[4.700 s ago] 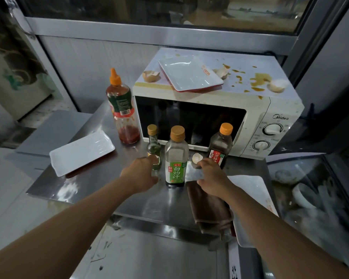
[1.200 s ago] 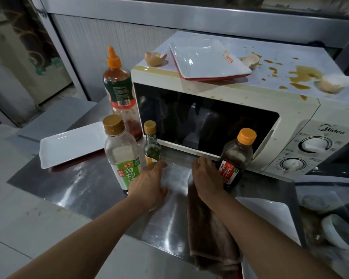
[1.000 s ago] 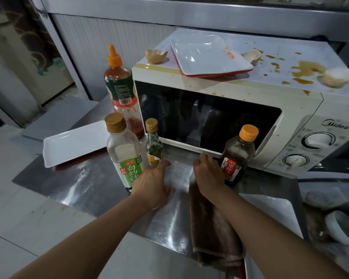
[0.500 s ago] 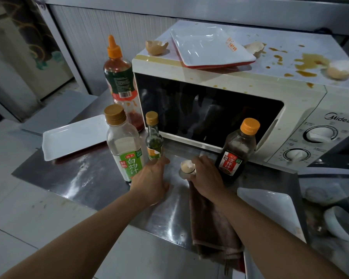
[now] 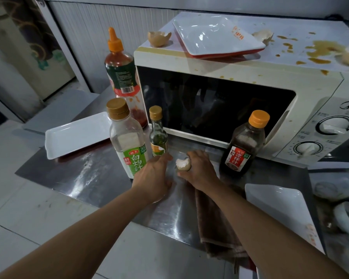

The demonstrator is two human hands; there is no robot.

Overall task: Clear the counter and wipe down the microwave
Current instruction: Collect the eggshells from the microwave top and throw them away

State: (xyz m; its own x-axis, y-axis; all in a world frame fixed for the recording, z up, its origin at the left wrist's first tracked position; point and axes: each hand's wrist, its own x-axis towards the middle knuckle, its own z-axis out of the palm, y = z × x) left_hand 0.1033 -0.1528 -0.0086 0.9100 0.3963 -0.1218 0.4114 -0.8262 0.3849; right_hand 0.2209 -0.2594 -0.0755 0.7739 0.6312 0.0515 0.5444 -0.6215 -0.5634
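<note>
One eggshell (image 5: 183, 164) gripped by right hand (image 5: 199, 171); left hand (image 5: 153, 176) relaxed on counter (image 5: 93, 174); microwave (image 5: 220, 77) unwiped, bottles uncleared.

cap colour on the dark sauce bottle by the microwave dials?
Orange, on the dark sauce bottle; clearest in the head view.

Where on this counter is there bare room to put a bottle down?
The steel counter is bare in front of the white tray, left of the clear bottle. It is crowded by the microwave: bottles, both hands, the right hand gripping an eggshell, with a brown cloth nearer.
</note>
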